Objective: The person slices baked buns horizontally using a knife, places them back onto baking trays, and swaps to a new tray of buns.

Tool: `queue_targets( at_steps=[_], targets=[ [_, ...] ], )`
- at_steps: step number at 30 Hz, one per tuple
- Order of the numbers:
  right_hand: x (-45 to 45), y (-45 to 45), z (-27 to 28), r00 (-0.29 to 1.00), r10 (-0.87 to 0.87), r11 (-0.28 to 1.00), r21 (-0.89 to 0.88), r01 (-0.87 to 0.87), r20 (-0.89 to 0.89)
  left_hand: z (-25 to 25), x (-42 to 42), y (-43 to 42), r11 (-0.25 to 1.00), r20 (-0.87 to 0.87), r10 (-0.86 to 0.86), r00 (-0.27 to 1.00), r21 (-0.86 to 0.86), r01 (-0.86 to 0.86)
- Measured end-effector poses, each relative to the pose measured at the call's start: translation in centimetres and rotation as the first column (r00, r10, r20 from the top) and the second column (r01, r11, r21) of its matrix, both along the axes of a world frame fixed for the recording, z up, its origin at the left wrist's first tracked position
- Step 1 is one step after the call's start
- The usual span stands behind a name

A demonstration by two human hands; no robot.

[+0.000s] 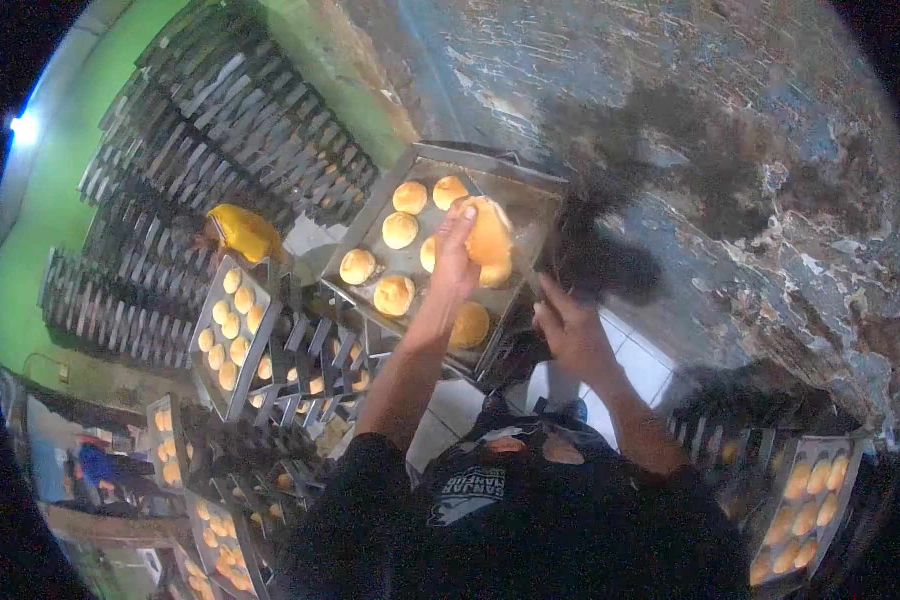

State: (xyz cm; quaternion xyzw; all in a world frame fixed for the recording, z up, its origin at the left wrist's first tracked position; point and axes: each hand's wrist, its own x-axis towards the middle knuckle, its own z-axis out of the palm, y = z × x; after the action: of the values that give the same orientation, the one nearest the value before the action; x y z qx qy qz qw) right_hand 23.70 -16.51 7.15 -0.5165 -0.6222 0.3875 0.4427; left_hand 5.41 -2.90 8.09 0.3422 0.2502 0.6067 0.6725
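Note:
My left hand (457, 248) is closed around a golden bun (490, 232), lifted above a metal baking tray (370, 225). Several round buns (395, 295) with browned tops lie spread over that tray. Just off the tray's right edge is my right hand (575, 330). Its fingers are curled, with the index finger stretched toward the tray. Whatever it grips, if anything, is too dark and blurred to make out.
Tall stacks of dark trays (160, 230) line the green wall at the left. More bun-filled trays (260, 345) stand racked beside me on the left, another (770, 540) at the lower right. A person in yellow (245, 232) is by the stacks. A peeling wall (690, 90) rises ahead.

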Motion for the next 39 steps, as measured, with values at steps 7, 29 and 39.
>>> queue_targets(
  at_steps=[7,29,39],
  targets=[
    [1.6,1.0,-0.9,0.992,-0.008,0.977,0.214,-0.02,0.129,-0.4,-2.1,2.2,0.989,-0.136,-0.067,0.989,0.123,0.083],
    [2.6,1.8,-0.1,0.974,0.048,0.988,0.132,-0.079,0.223,-1.0,-0.4,2.6,0.99,-0.329,-0.054,0.943,0.103,0.093],
    [2.7,1.3,-1.7,0.993,0.016,0.999,0.044,-0.022,0.119,-0.4,2.3,2.0,1.0,-0.055,0.016,0.998,-0.013,-0.017]
  ],
)
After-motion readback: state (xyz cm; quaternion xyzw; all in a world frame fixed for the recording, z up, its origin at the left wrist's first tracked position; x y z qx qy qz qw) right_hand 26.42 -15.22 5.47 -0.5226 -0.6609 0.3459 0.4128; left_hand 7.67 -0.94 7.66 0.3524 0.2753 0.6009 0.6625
